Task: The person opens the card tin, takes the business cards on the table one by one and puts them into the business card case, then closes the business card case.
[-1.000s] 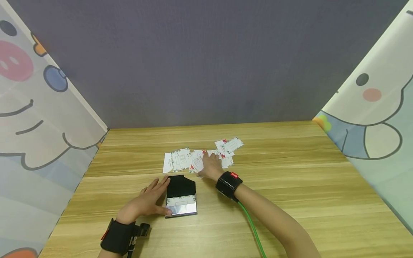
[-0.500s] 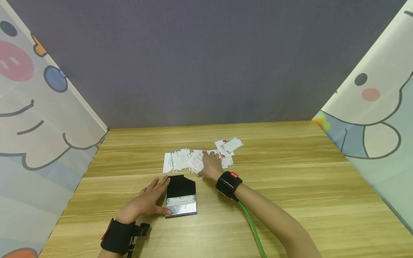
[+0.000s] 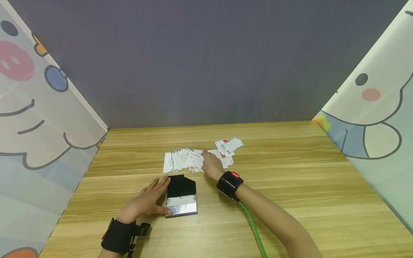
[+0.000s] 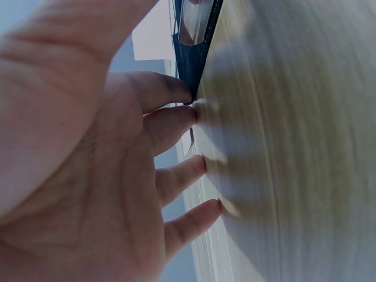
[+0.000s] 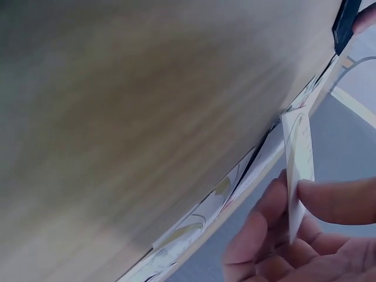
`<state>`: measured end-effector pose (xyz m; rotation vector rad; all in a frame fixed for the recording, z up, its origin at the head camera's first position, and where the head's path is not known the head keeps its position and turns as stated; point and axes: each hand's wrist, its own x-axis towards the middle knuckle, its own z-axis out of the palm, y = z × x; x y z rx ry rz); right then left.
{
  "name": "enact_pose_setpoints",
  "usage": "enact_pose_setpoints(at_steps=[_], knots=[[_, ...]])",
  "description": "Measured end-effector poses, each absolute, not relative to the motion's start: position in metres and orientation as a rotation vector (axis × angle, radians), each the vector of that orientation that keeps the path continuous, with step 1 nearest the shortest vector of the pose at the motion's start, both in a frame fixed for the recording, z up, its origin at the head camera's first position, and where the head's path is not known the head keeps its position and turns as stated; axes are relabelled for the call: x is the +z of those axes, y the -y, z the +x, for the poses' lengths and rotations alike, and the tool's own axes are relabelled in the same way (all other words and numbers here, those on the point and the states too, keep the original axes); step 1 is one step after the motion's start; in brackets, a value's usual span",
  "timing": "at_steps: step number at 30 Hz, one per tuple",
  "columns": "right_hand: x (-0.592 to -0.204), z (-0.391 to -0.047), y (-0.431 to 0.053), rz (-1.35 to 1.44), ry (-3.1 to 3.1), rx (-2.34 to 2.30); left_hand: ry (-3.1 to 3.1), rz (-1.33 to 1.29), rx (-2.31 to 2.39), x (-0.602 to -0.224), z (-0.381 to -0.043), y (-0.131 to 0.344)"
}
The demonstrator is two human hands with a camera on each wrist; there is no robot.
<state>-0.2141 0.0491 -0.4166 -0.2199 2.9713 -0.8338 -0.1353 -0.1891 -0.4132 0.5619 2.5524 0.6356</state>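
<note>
Right hand (image 3: 212, 166) pinches card (image 3: 195, 160), newly tipped up from loose cards (image 3: 181, 159): one separated, apparently. Left hand (image 3: 146, 201), fingers spread, thumb on open case (image 3: 181, 191).

A white printed card (image 5: 301, 144) is tilting, pinched between thumb and fingers of the right hand (image 3: 213, 167). The silver-fronted card case (image 3: 182, 209) is lying open, its black flap (image 3: 180, 187) extending toward the loose cards (image 3: 180, 159); a leaf-printed card (image 3: 181, 200) is showing inside. The left hand (image 3: 146, 202) is touching its left side. The loose cards, bearing leafy and red floral prints, are overlapping.
</note>
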Motion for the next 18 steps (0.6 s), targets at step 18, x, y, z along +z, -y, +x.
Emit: enact_pose_setpoints(at_steps=[18], knots=[[-0.4073,-0.2045,-0.0437,-0.346,-2.866,-0.974,-2.559,0.582,0.638,-0.4154,-0.1375,0.1900]])
